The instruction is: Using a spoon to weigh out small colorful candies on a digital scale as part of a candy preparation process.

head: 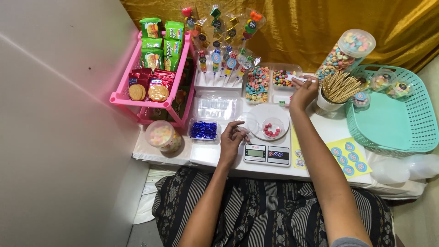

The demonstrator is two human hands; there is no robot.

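Cup [273,128] of red candies sat on the scale [267,153] near the bench's front edge; left hand [232,139] pinched its clear lid [247,122]; right hand [303,89] pinched a scoop [298,79]; a nudge might have tipped it.

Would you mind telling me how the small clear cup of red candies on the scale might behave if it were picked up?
The clear cup looks thin plastic, so probably light and easily squeezed. It holds only a few red candies, which may roll about if tilted. It sits open on the scale, so a nudge could likely slide it.
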